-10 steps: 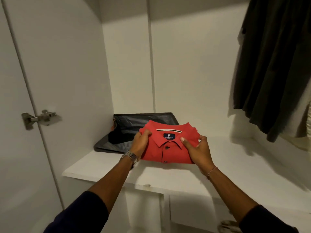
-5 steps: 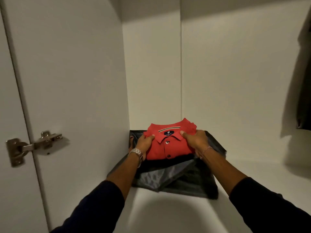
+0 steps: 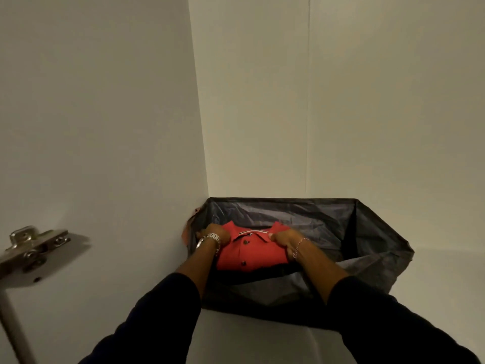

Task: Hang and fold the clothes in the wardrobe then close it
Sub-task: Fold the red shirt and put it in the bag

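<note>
As I set the folded red shirt [image 3: 249, 252] on the dark fabric [image 3: 341, 232], lower centre of the frame, my left hand [image 3: 216, 233] and right hand [image 3: 284, 241] grip its sides, keeping the fold flat.

Dark sleeves [image 3: 157, 319], silver watch [image 3: 210, 239], thin bracelet [image 3: 299, 246]

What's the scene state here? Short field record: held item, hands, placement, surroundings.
held item: folded red polo shirt, collar away from the person
left hand: grips the shirt's left edge
right hand: grips the shirt's right edge
placement: shirt on dark grey folded garment, in the shelf's back left corner
surroundings: white wardrobe shelf; metal door hinge at left
</note>
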